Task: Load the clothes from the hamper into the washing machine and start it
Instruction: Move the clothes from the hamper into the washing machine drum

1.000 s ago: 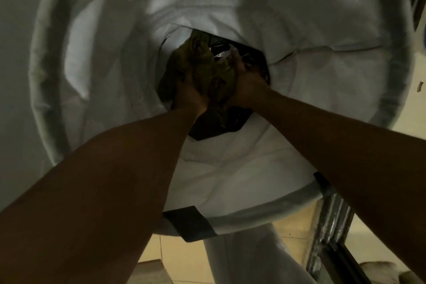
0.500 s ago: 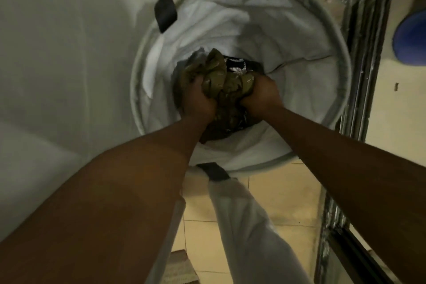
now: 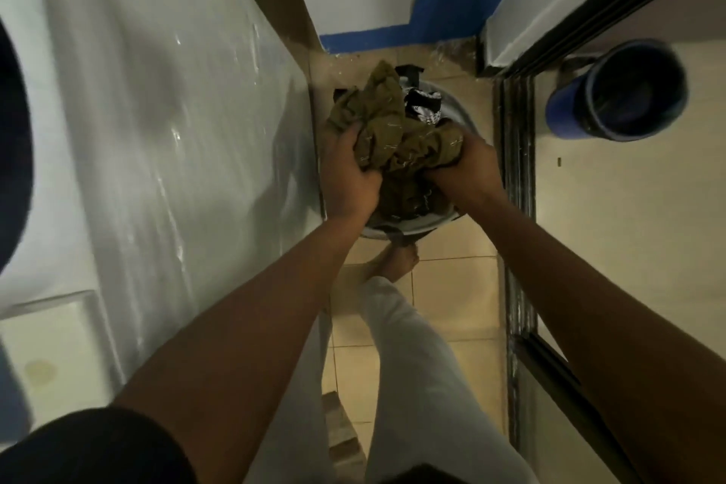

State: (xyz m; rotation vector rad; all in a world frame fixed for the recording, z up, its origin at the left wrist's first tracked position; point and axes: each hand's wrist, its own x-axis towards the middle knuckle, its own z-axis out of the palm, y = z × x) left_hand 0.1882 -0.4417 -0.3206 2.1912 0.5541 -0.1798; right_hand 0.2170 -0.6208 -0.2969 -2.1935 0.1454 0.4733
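Both hands closed tight on one wad of clothes (image 3: 387, 134), olive fabric w/ small pale marks. Left hand (image 3: 349, 173) bunches the near-left side, fingers buried in cloth; right hand (image 3: 461, 169) clamps the right end, knuckles up. Two-handed squeeze prob. so nothing trails or drops on the lift, and the whole load goes in one trip. A black-and-white patterned piece (image 3: 424, 108) sits just beyond the right hand, pressed vs the olive wad; can't tell if it's in the grip or loose.

Hamper (image 3: 416, 226) directly below the hands, only a sliver of pale rim showing under the wrists; bundle looks clear of the rim, above it. Washing machine (image 3: 165, 122) is the big white body to the left of the left hand, its edge just beside that hand. Dark curve at far left may be the door or opening, too blurred to say.

Room: narrow tiled strip. Machine edge hard on the left, dark sliding-door track (image 3: 514, 177) close on the right of the right hand, blue bucket (image 3: 616, 90) past the track. Wall ahead. Free way is up, then leftward over the machine; watch for hanging cloth snagging the rim
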